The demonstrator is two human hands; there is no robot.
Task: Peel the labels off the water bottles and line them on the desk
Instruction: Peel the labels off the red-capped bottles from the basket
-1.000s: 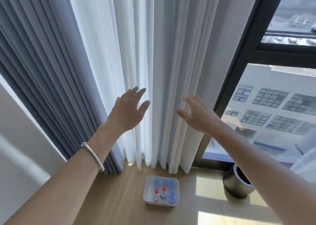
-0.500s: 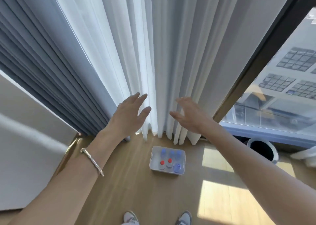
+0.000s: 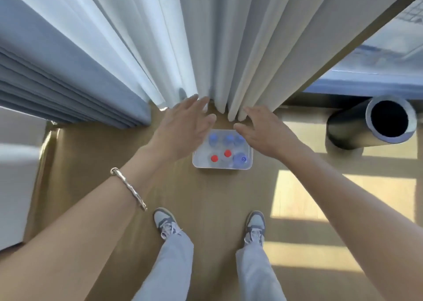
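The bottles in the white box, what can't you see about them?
Head view only:
- Labels on the bottles: hidden, since the camera looks straight down on the caps.
- Bottle count: unsure; the right hand covers the box's far right corner.
- Whether the hands, left hand included, touch the box: cannot tell from above.
- The desk: not in the picture.

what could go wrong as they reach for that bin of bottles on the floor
1. The bottles stand upright and close together in the bin; lifting it unevenly could tip them.
2. The left hand and right hand are both open above the bin, right by the curtain hem, so fingers might snag fabric.
3. The trash can stands close on the right; a swinging elbow could knock it.
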